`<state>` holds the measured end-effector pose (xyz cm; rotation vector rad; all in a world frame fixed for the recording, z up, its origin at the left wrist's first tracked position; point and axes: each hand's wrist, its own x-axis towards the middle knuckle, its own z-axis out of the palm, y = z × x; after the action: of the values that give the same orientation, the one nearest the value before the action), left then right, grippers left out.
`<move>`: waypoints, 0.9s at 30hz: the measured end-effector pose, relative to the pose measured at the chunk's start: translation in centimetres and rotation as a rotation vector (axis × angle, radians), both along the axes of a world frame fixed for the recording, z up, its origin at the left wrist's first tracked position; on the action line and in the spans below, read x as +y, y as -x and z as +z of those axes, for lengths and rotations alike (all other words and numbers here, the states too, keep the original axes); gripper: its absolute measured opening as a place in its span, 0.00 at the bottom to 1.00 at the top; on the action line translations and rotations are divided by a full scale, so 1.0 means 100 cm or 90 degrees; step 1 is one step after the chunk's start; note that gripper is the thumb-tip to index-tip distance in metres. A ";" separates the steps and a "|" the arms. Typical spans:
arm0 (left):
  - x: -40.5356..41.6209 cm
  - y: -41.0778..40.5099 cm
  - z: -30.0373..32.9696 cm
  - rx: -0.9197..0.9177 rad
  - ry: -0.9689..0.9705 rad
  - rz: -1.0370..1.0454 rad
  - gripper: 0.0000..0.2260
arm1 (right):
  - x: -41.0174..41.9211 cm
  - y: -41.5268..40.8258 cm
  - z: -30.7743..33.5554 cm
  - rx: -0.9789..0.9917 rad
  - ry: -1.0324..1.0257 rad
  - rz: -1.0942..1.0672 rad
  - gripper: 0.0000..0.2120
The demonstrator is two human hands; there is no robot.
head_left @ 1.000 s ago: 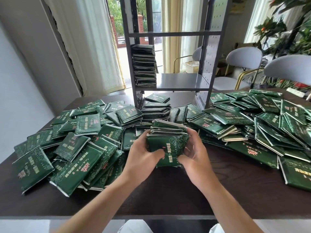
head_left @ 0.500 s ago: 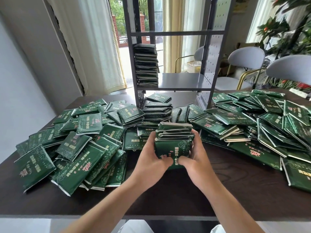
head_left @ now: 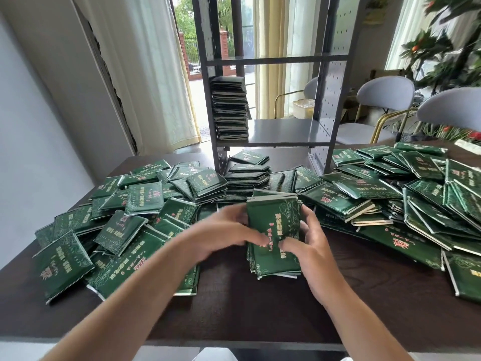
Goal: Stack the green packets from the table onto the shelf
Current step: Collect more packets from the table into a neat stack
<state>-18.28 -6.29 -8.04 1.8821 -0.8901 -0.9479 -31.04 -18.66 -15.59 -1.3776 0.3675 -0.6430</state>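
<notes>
A bundle of green packets (head_left: 273,220) stands tilted on the dark table (head_left: 260,316), its lower edge resting on the wood. My left hand (head_left: 221,235) grips its left side and is blurred by motion. My right hand (head_left: 309,243) grips its right side, thumb across the front. Behind it stands the grey metal shelf (head_left: 286,131), with a tall stack of packets (head_left: 230,108) at the left end of its lower board. Loose green packets lie heaped on the left (head_left: 117,230) and on the right (head_left: 416,204) of the table.
A short pile of packets (head_left: 247,175) sits at the shelf's foot. Grey chairs (head_left: 385,100) stand behind the table at the right, with a plant (head_left: 437,48) beyond. A curtain and open doorway are behind the shelf.
The bundle has dropped from being held up in the air to resting on the table, tipped more upright. Both hands have shifted along its sides; the left one is moving.
</notes>
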 end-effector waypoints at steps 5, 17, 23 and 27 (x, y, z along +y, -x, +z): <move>-0.004 -0.063 0.013 -0.312 0.092 0.220 0.13 | 0.005 0.002 0.005 0.126 0.070 -0.038 0.43; -0.005 -0.067 -0.028 -0.673 -0.085 0.172 0.19 | 0.007 0.009 0.017 0.178 0.117 -0.028 0.39; 0.016 -0.020 -0.034 -0.661 0.141 0.218 0.17 | 0.007 0.007 0.011 0.155 0.128 -0.039 0.41; 0.020 0.013 -0.037 -0.631 0.239 0.125 0.16 | 0.006 0.001 0.006 0.168 0.149 -0.026 0.31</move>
<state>-19.61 -4.29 -11.70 2.0121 -1.2816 0.3402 -31.16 -18.10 -15.03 -1.6897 0.5453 -0.5514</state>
